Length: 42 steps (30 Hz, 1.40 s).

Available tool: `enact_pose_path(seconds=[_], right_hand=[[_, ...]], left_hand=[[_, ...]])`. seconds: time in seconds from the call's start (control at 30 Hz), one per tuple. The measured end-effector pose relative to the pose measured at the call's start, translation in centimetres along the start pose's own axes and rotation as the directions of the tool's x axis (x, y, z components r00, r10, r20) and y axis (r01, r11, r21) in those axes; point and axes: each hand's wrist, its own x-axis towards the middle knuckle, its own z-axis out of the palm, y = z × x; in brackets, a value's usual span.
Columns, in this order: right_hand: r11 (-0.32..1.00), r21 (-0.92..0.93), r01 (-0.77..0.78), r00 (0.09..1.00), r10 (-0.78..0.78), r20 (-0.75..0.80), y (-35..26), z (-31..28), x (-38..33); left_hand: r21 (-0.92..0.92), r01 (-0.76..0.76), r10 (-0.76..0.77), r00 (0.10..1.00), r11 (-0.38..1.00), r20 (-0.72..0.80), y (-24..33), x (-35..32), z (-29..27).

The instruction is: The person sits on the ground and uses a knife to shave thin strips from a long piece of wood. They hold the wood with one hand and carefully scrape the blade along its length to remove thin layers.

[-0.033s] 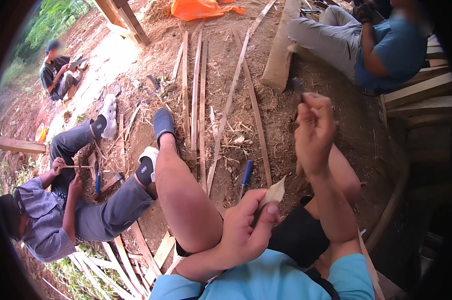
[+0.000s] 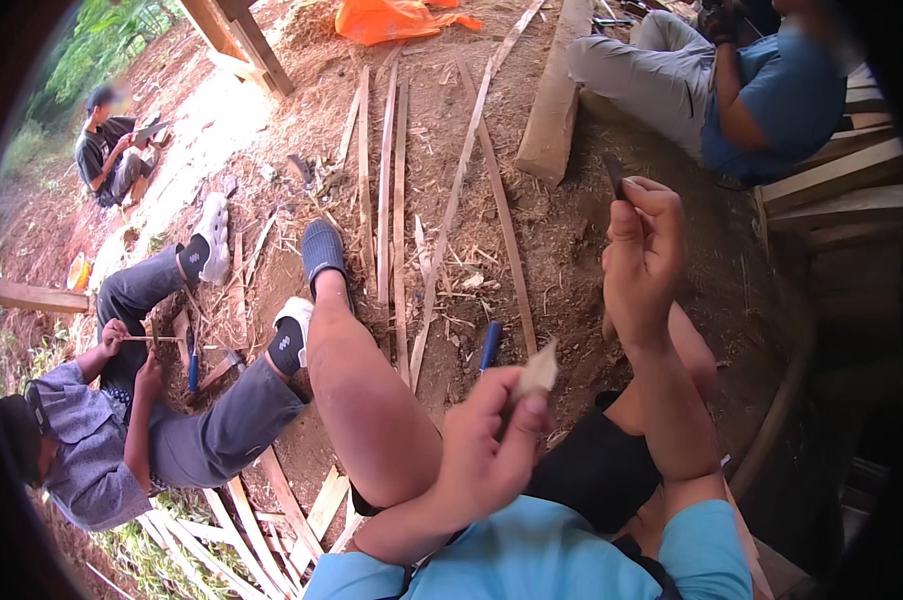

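Near the lower middle, my left hand [image 2: 486, 445] is closed round a short pale piece of wood [image 2: 539, 369]; its pointed end sticks up past the thumb, and the rest is hidden in my fingers. Higher up on the right, my right hand [image 2: 643, 250] grips a knife [image 2: 613, 176]. The dark blade points up above my fingers, and a bit of what looks like its handle shows below the fist. Blade and wood are apart. A blue-handled tool [image 2: 489, 346] stands out just beyond my left hand, near the ground.
Long thin wood strips [image 2: 385, 190] lie on the dirt ahead, beside a thick beam [image 2: 556, 110]. A person [image 2: 101, 450] sits close on my left, holding a thin stick. Another person [image 2: 761, 100] sits at the far right. More strips [image 2: 241, 530] lie at lower left.
My right hand has shifted slightly to the right, and the knife blade stands more clearly above it. The wood in my left hand has turned and its tip has moved a little left.
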Motion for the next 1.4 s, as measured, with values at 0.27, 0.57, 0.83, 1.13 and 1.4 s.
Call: enact_pose_path(seconds=[0.27,0.57,0.83,1.13,1.4], right_hand=[[0.963,0.254,-0.093,0.819,-0.072,0.570,-4.1,-1.0,-5.3],[0.959,0.283,0.027,0.785,-0.196,0.588,-3.6,-0.3,-5.6],[0.935,0.087,0.343,0.828,-0.344,0.443,-3.1,-0.4,-6.0],[0.949,-0.109,0.297,0.937,-0.267,0.225,-0.7,-2.0,-0.5],[0.978,0.204,0.043,0.736,-0.169,0.656,-5.3,0.0,-6.3]], left_hand=[[-0.215,0.102,-0.134,0.981,0.971,-0.142,2.3,1.9,-4.0],[-0.146,0.076,-0.101,0.979,0.986,-0.176,1.9,1.6,-3.0],[-0.136,0.061,-0.075,0.992,0.989,-0.106,2.0,1.5,-2.8],[-0.293,0.165,-0.184,0.982,0.942,-0.039,2.0,0.6,-4.1],[-0.281,0.151,-0.195,0.971,0.948,-0.138,2.7,0.9,-5.1]])
